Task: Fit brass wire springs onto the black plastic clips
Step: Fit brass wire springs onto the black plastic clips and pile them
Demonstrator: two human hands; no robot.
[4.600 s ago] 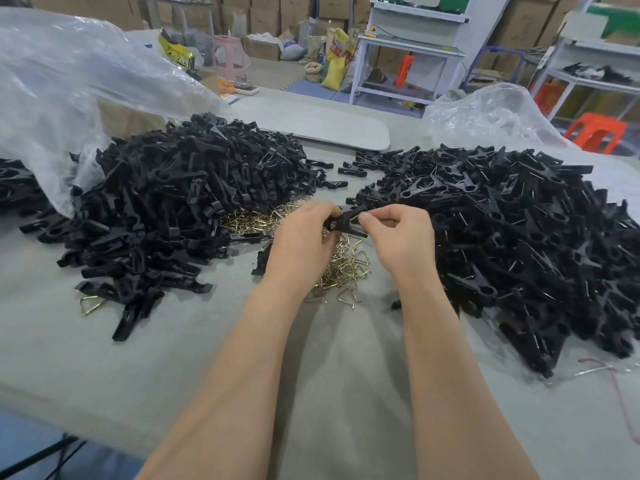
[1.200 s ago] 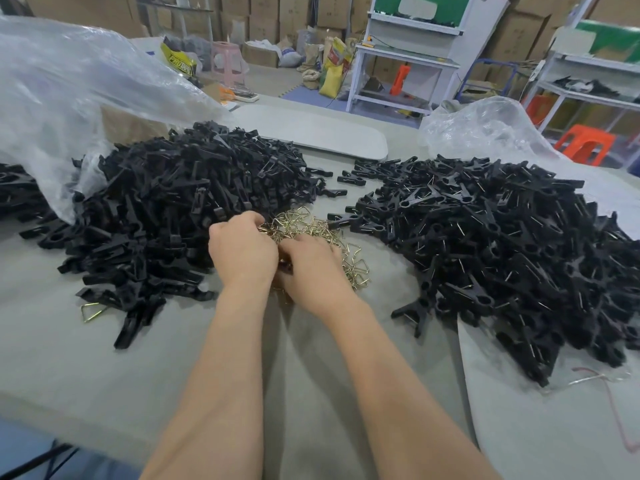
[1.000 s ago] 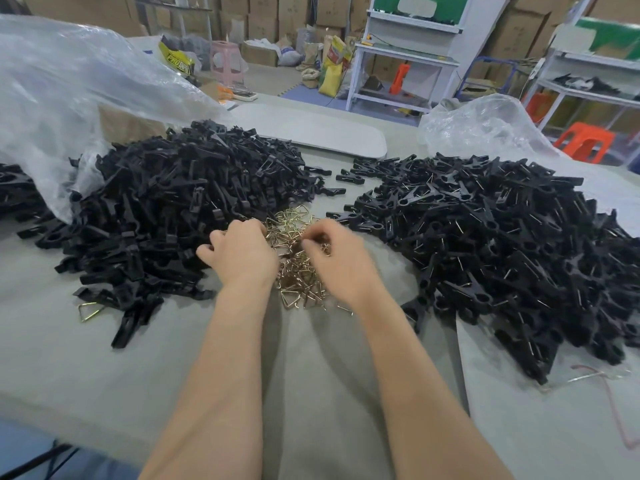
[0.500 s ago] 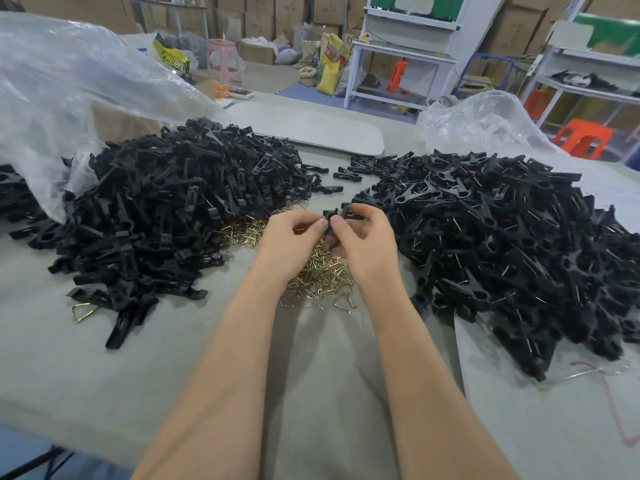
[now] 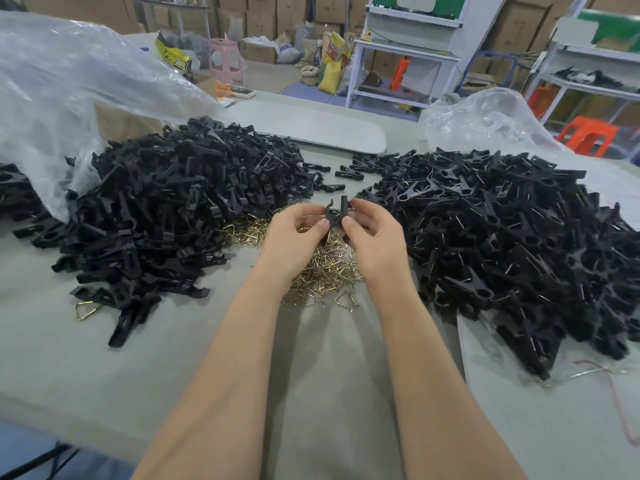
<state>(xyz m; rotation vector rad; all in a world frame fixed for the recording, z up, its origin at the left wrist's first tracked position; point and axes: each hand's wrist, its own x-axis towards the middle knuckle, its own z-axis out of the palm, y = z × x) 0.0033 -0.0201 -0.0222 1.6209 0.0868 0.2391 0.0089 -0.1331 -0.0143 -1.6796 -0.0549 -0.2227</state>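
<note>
— What's around?
— Grey desk (image 5: 104,375), cardboard boxes (image 5: 263,15) behind.
— And the clip (image 5: 337,214)?
— Pinched between the curled fingers (image 5: 320,224) of the left hand (image 5: 294,237) and right hand (image 5: 374,237), above the springs (image 5: 329,271).

The clips (image 5: 180,209) are matt black plastic. The springs (image 5: 322,268) are shiny brass wire. The surface (image 5: 104,368) is dull grey cloth.

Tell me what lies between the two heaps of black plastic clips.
Head view: a loose pile of brass wire springs on the grey table.
</note>
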